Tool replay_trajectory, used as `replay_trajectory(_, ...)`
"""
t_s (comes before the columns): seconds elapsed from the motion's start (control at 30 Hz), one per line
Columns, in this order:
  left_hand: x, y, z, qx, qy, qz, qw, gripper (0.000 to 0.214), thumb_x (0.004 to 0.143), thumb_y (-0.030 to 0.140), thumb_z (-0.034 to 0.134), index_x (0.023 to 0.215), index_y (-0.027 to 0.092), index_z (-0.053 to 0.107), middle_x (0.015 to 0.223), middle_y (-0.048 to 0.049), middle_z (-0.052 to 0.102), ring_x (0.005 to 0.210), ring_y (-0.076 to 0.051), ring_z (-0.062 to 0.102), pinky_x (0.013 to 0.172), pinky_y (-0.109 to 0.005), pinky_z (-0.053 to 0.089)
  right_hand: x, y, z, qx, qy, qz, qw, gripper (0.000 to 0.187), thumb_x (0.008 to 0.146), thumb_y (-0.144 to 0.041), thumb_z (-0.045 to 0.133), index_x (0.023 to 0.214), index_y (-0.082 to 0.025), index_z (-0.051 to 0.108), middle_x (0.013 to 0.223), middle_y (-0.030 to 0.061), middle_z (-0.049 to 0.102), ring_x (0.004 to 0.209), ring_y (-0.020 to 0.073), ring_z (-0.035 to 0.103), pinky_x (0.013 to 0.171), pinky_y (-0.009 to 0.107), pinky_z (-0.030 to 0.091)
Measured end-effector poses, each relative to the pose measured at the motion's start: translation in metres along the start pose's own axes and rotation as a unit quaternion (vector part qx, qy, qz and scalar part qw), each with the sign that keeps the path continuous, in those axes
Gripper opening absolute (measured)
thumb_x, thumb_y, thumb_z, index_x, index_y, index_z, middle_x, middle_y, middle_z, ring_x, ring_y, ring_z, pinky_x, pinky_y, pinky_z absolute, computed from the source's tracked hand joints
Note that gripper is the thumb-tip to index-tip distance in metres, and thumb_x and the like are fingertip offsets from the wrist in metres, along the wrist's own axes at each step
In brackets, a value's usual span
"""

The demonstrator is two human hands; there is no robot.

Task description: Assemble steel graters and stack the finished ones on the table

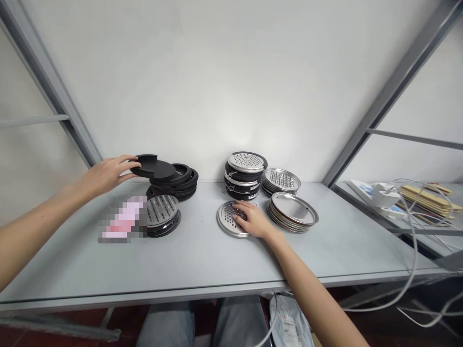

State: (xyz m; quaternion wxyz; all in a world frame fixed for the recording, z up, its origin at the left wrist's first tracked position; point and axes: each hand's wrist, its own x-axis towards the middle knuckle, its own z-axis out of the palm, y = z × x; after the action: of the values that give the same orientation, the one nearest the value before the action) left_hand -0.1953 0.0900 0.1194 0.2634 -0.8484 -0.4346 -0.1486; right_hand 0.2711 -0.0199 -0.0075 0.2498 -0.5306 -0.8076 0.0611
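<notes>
Grey worktop (202, 260): left hand (111, 172) pinches black tray (155, 169), right hand (252, 220) rests half-open on grater disc (226, 218). Weak pinch could drop the tray

Black tray (154, 168), hole-dotted silver disc (227, 221)

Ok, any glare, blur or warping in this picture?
Head view: glow on the back wall, shine on the metal plates; head view: the grater under the right hand shows distinct holes; head view: blocky pixels hide a patch at left; head view: shelf posts splay outward, probably lens distortion.
</notes>
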Motion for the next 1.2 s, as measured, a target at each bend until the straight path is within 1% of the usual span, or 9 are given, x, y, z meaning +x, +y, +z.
replay_trajectory(0.27, 0.002, 0.020, -0.025, -0.045, 0.081, 0.015, 0.996, 0.054, 0.096, 0.059, 0.030, 0.116, 0.019, 0.061, 0.127, -0.0068, 0.061, 0.116, -0.023, 0.055, 0.101, -0.044, 0.042, -0.001, -0.002, -0.002, -0.012, 0.005, 0.035, 0.999, 0.046, 0.089, -0.044, 0.052, 0.123, -0.016, 0.062, 0.133, 0.0154, 0.056, 0.126, 0.0301, 0.050, 0.107, 0.048, 0.037)
replay_trajectory(0.33, 0.005, 0.032, -0.033, -0.065, 0.104, 0.019, 0.992, 0.048, 0.096, 0.056, 0.036, 0.115, 0.020, 0.061, 0.122, -0.0069, 0.064, 0.118, -0.023, 0.055, 0.103, -0.044, 0.041, -0.002, -0.003, -0.003, -0.009, -0.006, 0.044, 0.999, 0.055, 0.086, -0.052, 0.053, 0.126, -0.014, 0.060, 0.135, 0.0171, 0.054, 0.130, 0.0330, 0.045, 0.108, 0.051, 0.035)
replay_trajectory(0.4, 0.008, 0.047, -0.041, -0.086, 0.125, 0.032, 0.988, 0.041, 0.095, 0.053, 0.043, 0.109, 0.021, 0.064, 0.116, -0.0061, 0.067, 0.116, -0.022, 0.057, 0.102, -0.043, 0.042, -0.004, -0.004, -0.005, -0.007, -0.025, 0.039, 0.999, 0.075, 0.078, -0.064, 0.059, 0.131, -0.012, 0.055, 0.143, 0.0201, 0.045, 0.137, 0.0374, 0.034, 0.109, 0.055, 0.030)
replay_trajectory(0.47, 0.009, 0.065, -0.046, -0.107, 0.142, 0.056, 0.983, 0.031, 0.093, 0.048, 0.049, 0.103, 0.023, 0.066, 0.114, -0.0057, 0.068, 0.113, -0.022, 0.059, 0.101, -0.042, 0.044, -0.008, -0.006, -0.008, -0.003, -0.047, 0.006, 0.999, 0.094, 0.065, -0.070, 0.067, 0.136, -0.011, 0.050, 0.151, 0.0211, 0.030, 0.142, 0.0398, 0.020, 0.111, 0.056, 0.026)
replay_trajectory(0.53, 0.008, 0.085, -0.048, -0.125, 0.136, 0.101, 0.978, 0.022, 0.092, 0.041, 0.054, 0.099, 0.024, 0.067, 0.111, -0.0052, 0.068, 0.108, -0.021, 0.061, 0.099, -0.041, 0.046, -0.010, -0.009, -0.010, 0.007, -0.063, -0.036, 0.997, 0.103, 0.057, -0.070, 0.073, 0.139, -0.012, 0.047, 0.154, 0.0200, 0.025, 0.142, 0.0398, 0.020, 0.111, 0.055, 0.026)
replay_trajectory(0.67, 0.000, 0.124, -0.048, -0.173, 0.089, 0.187, 0.963, 0.017, 0.093, 0.029, 0.052, 0.100, 0.029, 0.067, 0.102, -0.0042, 0.068, 0.107, -0.022, 0.061, 0.097, -0.041, 0.046, -0.012, -0.012, -0.011, 0.010, -0.052, -0.078, 0.996, 0.088, 0.060, -0.055, 0.077, 0.134, -0.015, 0.053, 0.141, 0.0171, 0.048, 0.129, 0.0347, 0.045, 0.108, 0.049, 0.034)
replay_trajectory(0.87, -0.018, 0.152, -0.040, -0.196, 0.047, 0.246, 0.948, 0.021, 0.092, 0.019, 0.051, 0.103, 0.030, 0.065, 0.096, -0.0040, 0.067, 0.100, -0.021, 0.061, 0.098, -0.043, 0.045, -0.014, -0.013, -0.015, 0.019, -0.011, -0.077, 0.997, 0.054, 0.073, -0.036, 0.067, 0.123, -0.014, 0.062, 0.125, 0.0131, 0.063, 0.118, 0.0282, 0.057, 0.102, 0.037, 0.044)
replay_trajectory(1.03, -0.035, 0.166, -0.032, -0.233, 0.046, 0.245, 0.940, 0.017, 0.092, 0.019, 0.054, 0.105, 0.025, 0.063, 0.096, -0.0070, 0.065, 0.098, -0.023, 0.060, 0.090, -0.040, 0.049, -0.018, -0.010, -0.020, 0.049, 0.097, -0.043, 0.993, 0.042, 0.089, -0.037, 0.050, 0.125, -0.018, 0.060, 0.119, 0.0098, 0.067, 0.102, 0.0244, 0.066, 0.091, 0.034, 0.051)
replay_trajectory(1.2, -0.041, 0.195, -0.017, -0.264, 0.030, 0.252, 0.931, 0.016, 0.093, 0.019, 0.052, 0.107, 0.020, 0.061, 0.095, -0.0081, 0.063, 0.095, -0.021, 0.058, 0.092, -0.042, 0.048, -0.019, -0.003, -0.019, 0.054, 0.201, -0.007, 0.978, 0.041, 0.094, -0.037, 0.044, 0.124, -0.016, 0.060, 0.099, 0.0095, 0.073, 0.078, 0.0219, 0.069, 0.075, 0.034, 0.055)
